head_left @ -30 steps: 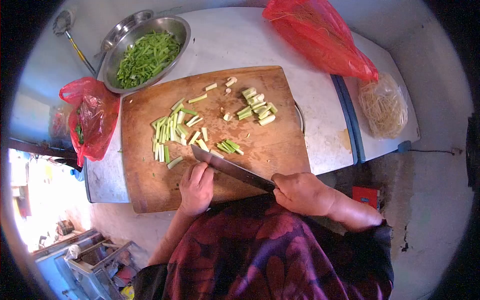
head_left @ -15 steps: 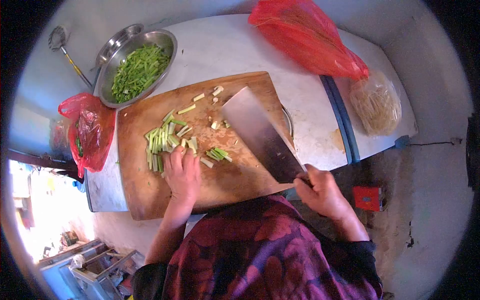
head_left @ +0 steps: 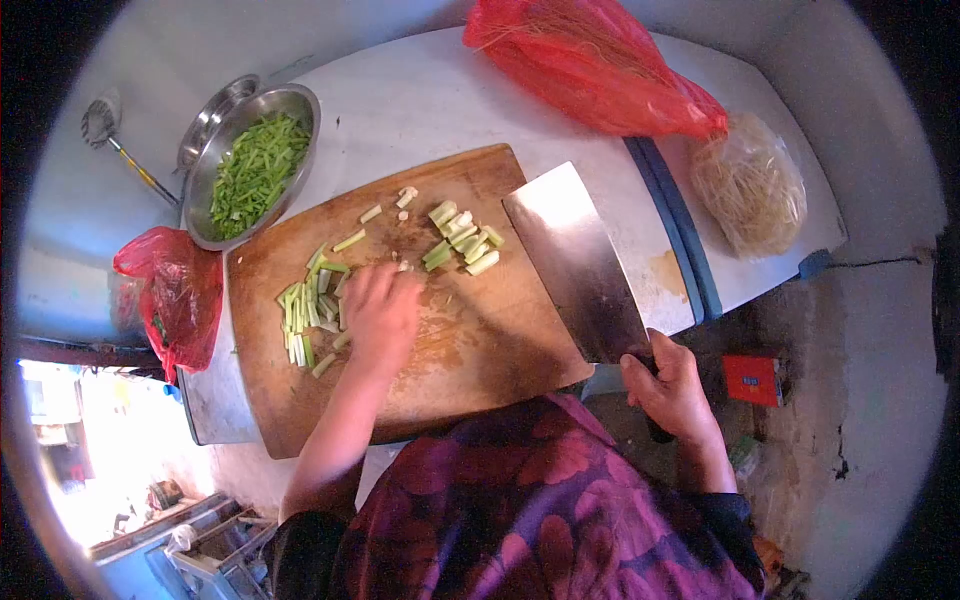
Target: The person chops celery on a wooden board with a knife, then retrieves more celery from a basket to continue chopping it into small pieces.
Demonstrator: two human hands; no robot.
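Note:
My right hand [head_left: 668, 388] is closed round the handle of a cleaver [head_left: 575, 260], whose broad blade is raised, tilted, over the right edge of the wooden cutting board [head_left: 480, 340]. My left hand [head_left: 380, 310] is over the middle of the board, slightly blurred, fingers stretched out; what lies under them is hidden. Left of it is a loose pile of cut pale-green stalks [head_left: 298, 312], like celery. Another cluster of thicker cut pieces [head_left: 465, 238] sits right of my fingertips. A few small pale bits [head_left: 406, 197] lie near the far edge.
A steel bowl [head_left: 311, 125] of chopped green stalks stands at the back left, against another steel bowl. A red plastic bag [head_left: 190, 300] lies left of the board. At the back right are a large red bag [head_left: 590, 75] and a clear bag of dry noodles [head_left: 750, 190].
My left hand has moved right and up from the left pile. The cleaver has swung right, uncovering the cluster of thicker pieces. The small green bunch mid-board no longer shows there.

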